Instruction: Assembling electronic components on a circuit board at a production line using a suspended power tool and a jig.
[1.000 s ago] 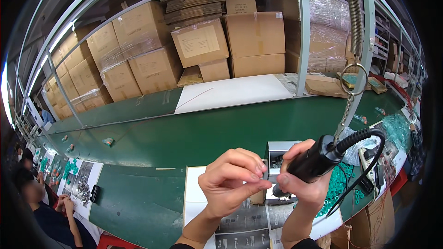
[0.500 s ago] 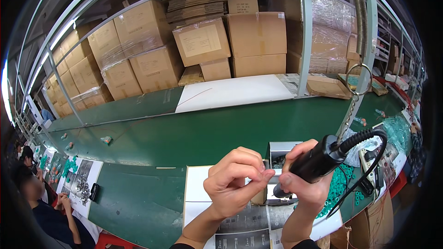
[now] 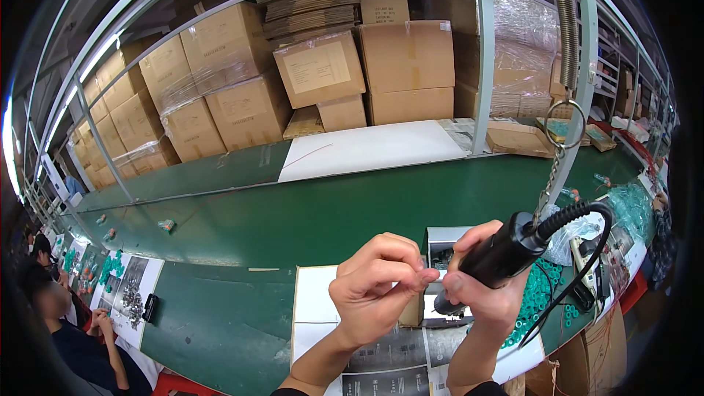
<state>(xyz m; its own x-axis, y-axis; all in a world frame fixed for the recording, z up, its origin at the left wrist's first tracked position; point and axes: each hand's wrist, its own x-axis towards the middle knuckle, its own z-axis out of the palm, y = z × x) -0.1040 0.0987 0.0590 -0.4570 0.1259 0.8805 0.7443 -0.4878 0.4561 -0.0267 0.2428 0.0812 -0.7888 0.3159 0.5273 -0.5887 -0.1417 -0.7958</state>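
At the near edge of the long green belt (image 3: 330, 213), over a white sheet (image 3: 314, 306) laid on the bench, the person's two hands are meeting close together. The right hand (image 3: 480, 286) is wrapping its fingers fully around a black electric screwdriver (image 3: 506, 253), gripping the barrel so that the tool is tilting, its tip end pointing down and left toward the other hand, its back end rising to the upper right. A coiled black cable (image 3: 579, 213) is running off that back end, and a thin chain (image 3: 548, 185) is hanging down to it from a metal ring (image 3: 565, 125) under a spring. The left hand (image 3: 378, 286) is curling its fingers in with thumb and fingertips pinched together right beside the screwdriver's tip; whatever is being pinched is too small to make out. Just behind the hands a small grey box (image 3: 444, 242) is standing on the bench, and a heap of small green parts (image 3: 539, 297) is lying to the right of the right wrist. Stacked brown cartons (image 3: 323, 73) are filling the shelf beyond the belt. At the far lower left another person (image 3: 70, 330) is sitting over a sheet strewn with small parts
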